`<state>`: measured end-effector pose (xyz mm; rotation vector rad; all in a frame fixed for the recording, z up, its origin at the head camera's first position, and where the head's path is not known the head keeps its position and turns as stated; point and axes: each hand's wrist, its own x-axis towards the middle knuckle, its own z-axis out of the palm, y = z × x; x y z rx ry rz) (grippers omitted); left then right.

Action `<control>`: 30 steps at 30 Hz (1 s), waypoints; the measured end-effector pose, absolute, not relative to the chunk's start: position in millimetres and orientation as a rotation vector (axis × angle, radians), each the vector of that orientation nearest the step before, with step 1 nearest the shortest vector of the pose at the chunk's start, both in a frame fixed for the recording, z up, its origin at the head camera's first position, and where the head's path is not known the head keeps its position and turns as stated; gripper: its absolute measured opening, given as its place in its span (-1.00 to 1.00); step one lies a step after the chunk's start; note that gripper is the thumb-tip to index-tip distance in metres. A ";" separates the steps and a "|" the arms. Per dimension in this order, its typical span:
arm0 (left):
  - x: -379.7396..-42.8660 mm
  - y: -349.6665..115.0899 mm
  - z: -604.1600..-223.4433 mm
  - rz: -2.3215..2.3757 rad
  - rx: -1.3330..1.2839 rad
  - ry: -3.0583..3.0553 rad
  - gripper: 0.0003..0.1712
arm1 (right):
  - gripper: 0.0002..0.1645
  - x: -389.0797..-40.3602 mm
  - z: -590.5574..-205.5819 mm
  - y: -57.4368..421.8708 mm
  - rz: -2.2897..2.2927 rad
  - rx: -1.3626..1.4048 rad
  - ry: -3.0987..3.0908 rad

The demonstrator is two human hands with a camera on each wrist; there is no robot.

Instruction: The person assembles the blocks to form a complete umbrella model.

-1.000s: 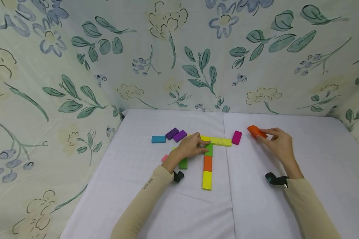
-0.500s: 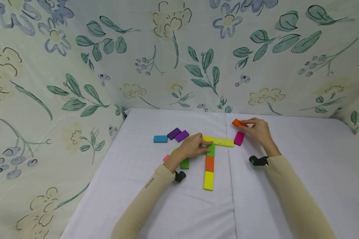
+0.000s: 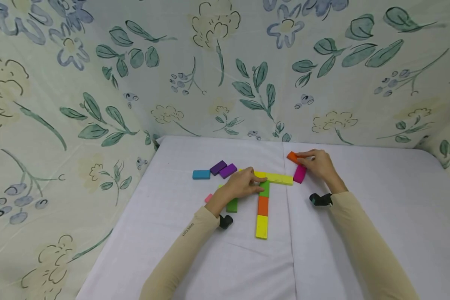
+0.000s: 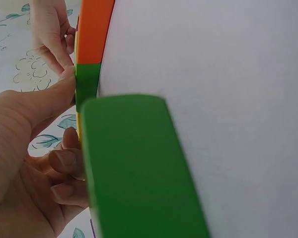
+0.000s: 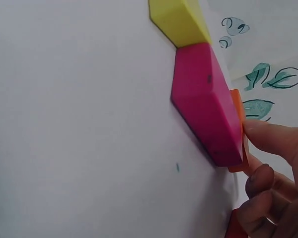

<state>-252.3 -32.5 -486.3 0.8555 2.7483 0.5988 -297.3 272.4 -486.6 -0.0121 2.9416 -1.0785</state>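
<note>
My right hand (image 3: pixel 318 162) pinches an orange block (image 3: pixel 292 157) between thumb and fingers, right at the far end of a magenta block (image 3: pixel 299 173). In the right wrist view the orange block (image 5: pixel 237 106) sits behind the magenta one, and a red block (image 5: pixel 235 227) shows partly under the curled fingers. The magenta block meets a row of yellow blocks (image 3: pixel 280 179) at a slant. My left hand (image 3: pixel 241 183) rests with index finger and thumb where this row meets a green block (image 3: pixel 264 189). Below that green block, an orange block (image 3: pixel 263 205) and a yellow block (image 3: pixel 261 227) continue the column.
Left of the row lie a blue block (image 3: pixel 201 174), a dark purple block (image 3: pixel 218 168) and a purple block (image 3: pixel 228 171). Another green block (image 3: pixel 231 206) and a pink block (image 3: pixel 208 198) are partly covered by my left arm. A floral cloth (image 3: pixel 195 83) hangs behind the white table.
My right hand has carried the orange block leftward from the right side to the magenta block's far end. My left hand keeps its place on the blocks.
</note>
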 end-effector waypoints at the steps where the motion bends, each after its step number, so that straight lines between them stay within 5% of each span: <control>1: -252.3 -32.7 -486.4 0.601 0.853 2.748 -0.45 | -0.58 -297.6 -486.9 272.4 -1.074 -0.025 2.950; 30: -251.5 -33.1 -486.6 0.589 0.851 2.756 -0.45 | -0.60 -299.0 -490.2 267.7 -1.110 -0.043 2.948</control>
